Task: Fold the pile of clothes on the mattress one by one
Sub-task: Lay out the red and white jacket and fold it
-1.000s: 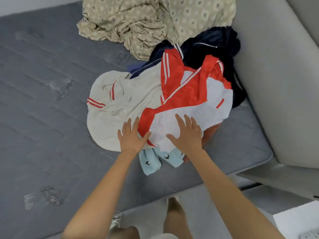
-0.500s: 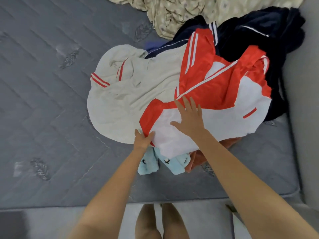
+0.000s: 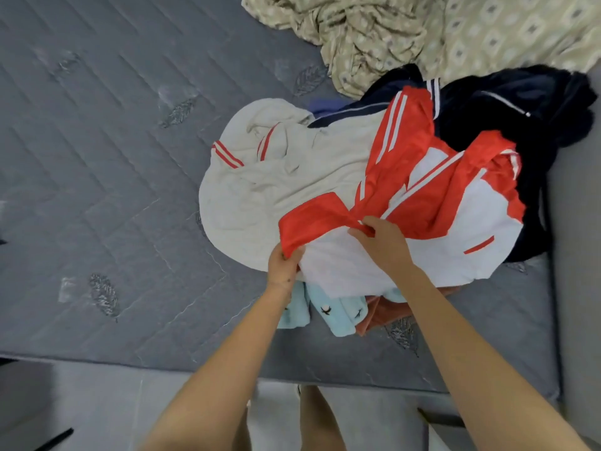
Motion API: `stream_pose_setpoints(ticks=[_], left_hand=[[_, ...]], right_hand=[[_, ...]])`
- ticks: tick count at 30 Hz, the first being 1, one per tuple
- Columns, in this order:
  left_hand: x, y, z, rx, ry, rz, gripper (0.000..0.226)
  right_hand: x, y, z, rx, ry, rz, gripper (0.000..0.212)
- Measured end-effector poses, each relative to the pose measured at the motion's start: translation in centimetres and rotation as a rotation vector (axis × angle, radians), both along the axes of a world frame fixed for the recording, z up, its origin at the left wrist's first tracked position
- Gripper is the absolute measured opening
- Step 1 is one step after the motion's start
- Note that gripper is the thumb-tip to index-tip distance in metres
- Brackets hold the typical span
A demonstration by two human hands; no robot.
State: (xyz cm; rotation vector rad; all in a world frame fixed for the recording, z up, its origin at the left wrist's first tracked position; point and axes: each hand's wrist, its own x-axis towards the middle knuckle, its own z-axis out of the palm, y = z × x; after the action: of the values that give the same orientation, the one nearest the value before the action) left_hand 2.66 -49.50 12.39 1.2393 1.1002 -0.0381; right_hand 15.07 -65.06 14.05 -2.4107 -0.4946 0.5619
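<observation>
Your left hand (image 3: 284, 265) pinched the red-and-white jacket (image 3: 455, 229) by its red edge and your right hand (image 3: 383, 245) pinched a red fold, fingertips buried in cloth. The jacket topped the pile on the mattress (image 3: 97, 190), hiding most of a light-blue garment (image 3: 328, 313).

Heaped on the mattress (image 3: 113, 190) toward its right side, the pile of clothes (image 3: 292, 177); topping it, the jacket (image 3: 455, 222); just behind, a crumpled sheet (image 3: 422, 27).

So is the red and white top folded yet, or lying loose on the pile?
Unfolded. The red and white top lies rumpled over the pile; left hand and right hand each pinch its red edge.
</observation>
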Motion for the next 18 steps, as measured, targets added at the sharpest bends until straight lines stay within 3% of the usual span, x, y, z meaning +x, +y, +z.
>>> stream_pose_setpoints(ticks=[4,14,18], left_hand=[[-0.3,3.3,4.6,0.075,-0.156,0.143,0.039],[-1.9,19.2,19.5,0.128,-0.543,0.298,0.035],[-5.0,28.0,25.4,0.259,-0.659,0.223,0.039]], right_hand=[[-1.2,1.7,5.9,0.119,-0.014,-0.044,0.044],[-6.0,17.6,21.4,0.495,-0.238,-0.173,0.052],[-9.7,25.8,25.7,0.557,-0.347,-0.257,0.050]])
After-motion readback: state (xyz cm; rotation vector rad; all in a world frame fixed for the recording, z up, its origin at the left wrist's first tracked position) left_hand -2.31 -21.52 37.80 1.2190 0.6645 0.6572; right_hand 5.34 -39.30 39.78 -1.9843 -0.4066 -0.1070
